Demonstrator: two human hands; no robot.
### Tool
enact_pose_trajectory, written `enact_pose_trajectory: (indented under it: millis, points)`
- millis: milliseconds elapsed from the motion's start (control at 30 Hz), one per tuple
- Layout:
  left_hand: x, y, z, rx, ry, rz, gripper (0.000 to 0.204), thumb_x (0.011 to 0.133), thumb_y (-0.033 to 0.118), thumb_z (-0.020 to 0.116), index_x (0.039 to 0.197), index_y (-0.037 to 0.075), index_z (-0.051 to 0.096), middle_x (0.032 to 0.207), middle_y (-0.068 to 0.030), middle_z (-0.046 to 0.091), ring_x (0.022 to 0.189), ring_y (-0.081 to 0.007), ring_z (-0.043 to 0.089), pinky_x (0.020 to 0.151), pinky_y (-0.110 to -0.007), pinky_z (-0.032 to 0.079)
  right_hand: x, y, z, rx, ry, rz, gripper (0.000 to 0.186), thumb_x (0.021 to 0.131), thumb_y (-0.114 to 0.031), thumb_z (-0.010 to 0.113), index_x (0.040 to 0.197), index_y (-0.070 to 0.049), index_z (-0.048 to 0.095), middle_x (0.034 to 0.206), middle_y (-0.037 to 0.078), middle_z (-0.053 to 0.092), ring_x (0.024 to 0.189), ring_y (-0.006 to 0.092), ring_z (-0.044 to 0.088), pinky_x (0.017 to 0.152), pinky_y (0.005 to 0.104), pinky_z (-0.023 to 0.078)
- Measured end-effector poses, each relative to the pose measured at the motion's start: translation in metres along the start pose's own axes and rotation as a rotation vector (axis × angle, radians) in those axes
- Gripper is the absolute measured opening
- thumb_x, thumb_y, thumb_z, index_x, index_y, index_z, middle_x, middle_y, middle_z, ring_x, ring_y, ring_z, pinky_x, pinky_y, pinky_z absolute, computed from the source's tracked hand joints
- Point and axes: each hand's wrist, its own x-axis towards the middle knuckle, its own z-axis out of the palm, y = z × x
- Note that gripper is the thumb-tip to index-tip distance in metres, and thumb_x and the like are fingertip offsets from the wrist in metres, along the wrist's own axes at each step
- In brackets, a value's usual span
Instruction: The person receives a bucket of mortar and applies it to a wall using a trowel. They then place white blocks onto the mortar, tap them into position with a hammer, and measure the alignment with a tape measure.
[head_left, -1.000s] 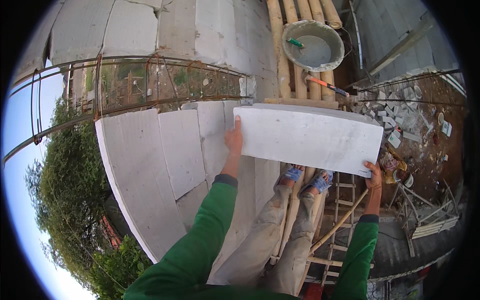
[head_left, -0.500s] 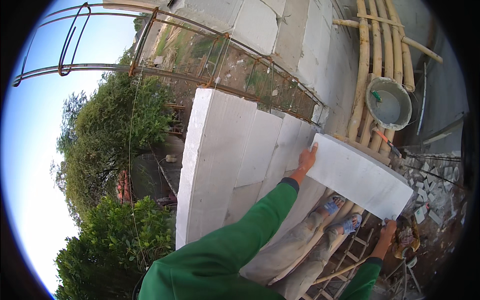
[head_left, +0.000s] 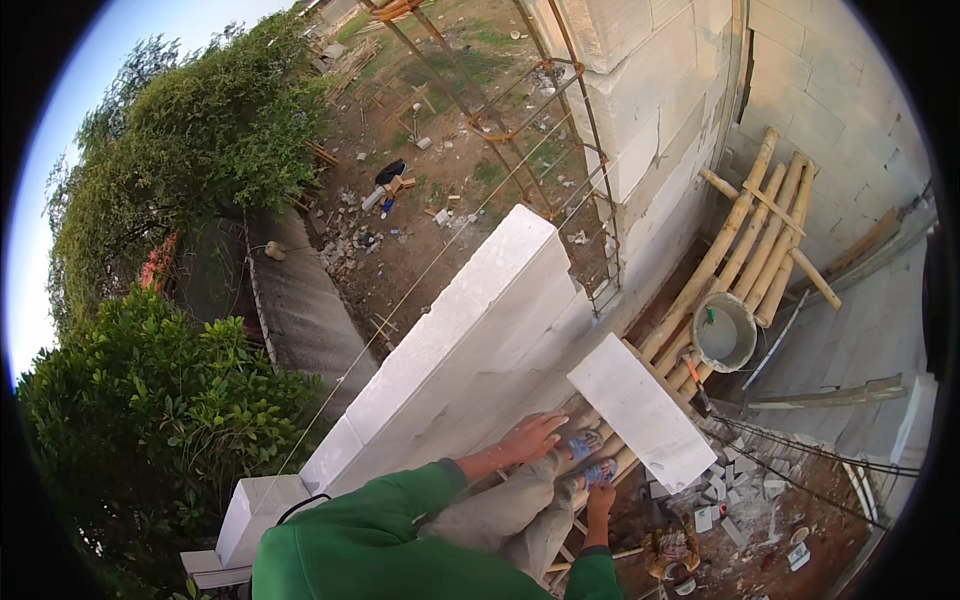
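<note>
A long white lightweight block (head_left: 645, 412) rests on the bamboo scaffold, apart from both hands. My left hand (head_left: 525, 440) is open, its fingers stretched out between the block wall (head_left: 500, 310) and my knees. My right hand (head_left: 600, 505) is lower, beside my sandalled feet (head_left: 590, 460); its fingers look curled together, with nothing visible in them. A taut string (head_left: 450, 257) runs along the outer side of the wall's top.
Bamboo poles (head_left: 735, 225) form the scaffold platform. A bucket (head_left: 724, 332) of grey mix and an orange-handled tool (head_left: 694, 378) sit beyond the block. Rusty rebar (head_left: 490, 120) rises at the wall's end. Broken block pieces (head_left: 730, 490) litter the ground below right.
Both hands have let go of the white block, which now rests on the scaffold. They have drawn back toward my body, and the view has shifted.
</note>
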Motion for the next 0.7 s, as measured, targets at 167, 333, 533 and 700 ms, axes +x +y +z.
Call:
enact_pose_trajectory:
  millis: [167, 333, 533, 700]
  points:
    - [-0.129, 0.077, -0.157, 0.372, 0.576, -0.191, 0.070, 0.095, 0.028, 0.073, 0.156, 0.009, 0.047, 0.168, -0.0207, 0.036, 0.152, -0.0447, 0.037, 0.127, -0.057, 0.029, -0.136, -0.012, -0.001, -0.829, -0.837, -0.011, 0.086, 0.092, -0.060, 0.067, 0.161, -0.015, 0.042, 0.166, 0.030, 0.031, 0.147, 0.0511, 0.044, 0.122, 0.0582, 0.036]
    - [-0.199, 0.054, -0.208, 0.474, 0.620, -0.875, 0.100, 0.092, 0.054, 0.075, 0.168, 0.011, 0.027, 0.174, -0.0226, 0.022, 0.160, -0.0473, 0.023, 0.124, -0.072, 0.021, -0.118, -0.047, -0.065, -0.633, -1.148, -0.150, 0.034, 0.107, -0.031, 0.052, 0.128, -0.013, 0.072, 0.133, 0.016, 0.069, 0.109, 0.0394, 0.072, 0.094, 0.0559, 0.057]
    - [-0.227, 0.036, -0.200, 0.337, 0.610, -0.858, 0.108, 0.087, 0.057, 0.078, 0.169, 0.009, 0.025, 0.176, -0.0241, 0.017, 0.161, -0.0507, 0.018, 0.122, -0.077, 0.019, -0.133, -0.139, -0.166, -0.486, -0.715, 0.472, 0.045, 0.103, -0.036, 0.060, 0.140, -0.009, 0.061, 0.130, 0.009, 0.068, 0.102, 0.0270, 0.071, 0.082, 0.0470, 0.061]
    - [-0.231, 0.039, -0.201, 0.292, 0.611, -0.869, 0.110, 0.086, 0.056, 0.079, 0.169, 0.009, 0.026, 0.176, -0.0242, 0.017, 0.162, -0.0501, 0.015, 0.123, -0.077, 0.016, -0.151, -0.139, -0.216, -0.981, -0.965, -0.098, 0.033, 0.096, -0.031, 0.069, 0.122, -0.010, 0.072, 0.118, 0.008, 0.073, 0.097, 0.0249, 0.072, 0.080, 0.0467, 0.060]
